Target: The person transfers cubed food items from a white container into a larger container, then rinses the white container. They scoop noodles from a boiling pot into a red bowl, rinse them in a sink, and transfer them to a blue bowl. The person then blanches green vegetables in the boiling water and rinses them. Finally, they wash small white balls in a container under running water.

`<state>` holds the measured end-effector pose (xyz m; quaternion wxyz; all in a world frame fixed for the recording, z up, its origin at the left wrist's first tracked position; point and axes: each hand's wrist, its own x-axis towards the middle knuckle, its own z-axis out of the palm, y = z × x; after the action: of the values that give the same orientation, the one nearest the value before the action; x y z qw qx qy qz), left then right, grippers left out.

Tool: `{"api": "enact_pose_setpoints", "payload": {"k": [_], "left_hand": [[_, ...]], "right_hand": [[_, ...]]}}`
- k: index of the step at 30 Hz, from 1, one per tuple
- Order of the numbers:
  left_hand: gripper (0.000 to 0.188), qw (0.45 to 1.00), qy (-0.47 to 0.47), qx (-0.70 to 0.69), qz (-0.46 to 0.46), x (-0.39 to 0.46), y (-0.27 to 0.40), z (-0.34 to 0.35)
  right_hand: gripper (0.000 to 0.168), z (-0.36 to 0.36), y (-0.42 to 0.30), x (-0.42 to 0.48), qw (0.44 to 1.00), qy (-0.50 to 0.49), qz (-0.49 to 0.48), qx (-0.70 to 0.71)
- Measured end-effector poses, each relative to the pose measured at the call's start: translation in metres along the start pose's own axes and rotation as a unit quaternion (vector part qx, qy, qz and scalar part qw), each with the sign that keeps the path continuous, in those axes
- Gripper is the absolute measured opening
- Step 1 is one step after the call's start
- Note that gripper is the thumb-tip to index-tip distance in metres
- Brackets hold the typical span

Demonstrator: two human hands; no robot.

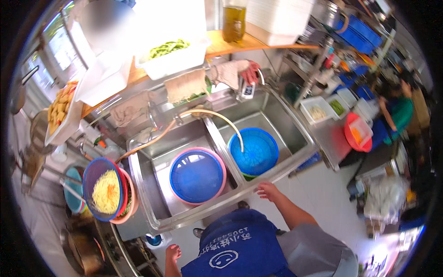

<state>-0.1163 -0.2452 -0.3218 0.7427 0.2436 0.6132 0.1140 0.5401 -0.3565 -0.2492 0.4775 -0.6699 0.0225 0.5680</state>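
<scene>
My right hand [267, 191] is just off the front rim of a steel double sink [207, 224], fingers loosely bent and apart, holding nothing. My left hand [173, 252] hangs low beside my blue apron [238, 239], its fingers curled with nothing visible in them. In the left basin stands a pink basin [221, 187] with a blue basket [196, 176] inside it, under water. The right basin holds a bright blue basket [264, 152] set in a green-rimmed tub. A pale hose [221, 116] arches over the divider, its end in that basket.
Left of the sink, a blue colander [87, 180] of pale yellow shreds sits on stacked basins. Along the wooden shelf [221, 52] stand white tubs, one with green vegetables [169, 48], and an oil jar [234, 22]. A person in green [401, 117] is at the right, near food containers.
</scene>
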Motion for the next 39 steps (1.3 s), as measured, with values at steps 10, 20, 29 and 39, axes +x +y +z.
{"api": "enact_pose_setpoints", "payload": {"k": [10,20,29,39], "left_hand": [[0.02,0.972,0.007,-0.234,-0.009,-0.033,-0.042,0.14],[0.035,0.997,0.056,0.041,0.024,-0.041,-0.066,0.074],[0.042,0.992,0.084,0.028,0.088,-0.034,-0.112,0.006],[0.029,0.963,0.266,-0.029,-0.04,-0.125,-0.183,-0.066]], "right_hand": [[0.012,-0.057,-0.03,0.058,0.994,-0.077,-0.007,-0.074],[0.037,-0.019,-0.022,0.038,0.97,0.058,-0.137,-0.193],[0.047,0.035,0.024,0.066,0.826,0.048,-0.244,-0.505],[0.058,0.273,0.072,-0.039,0.578,-0.138,-0.49,-0.637]]}}
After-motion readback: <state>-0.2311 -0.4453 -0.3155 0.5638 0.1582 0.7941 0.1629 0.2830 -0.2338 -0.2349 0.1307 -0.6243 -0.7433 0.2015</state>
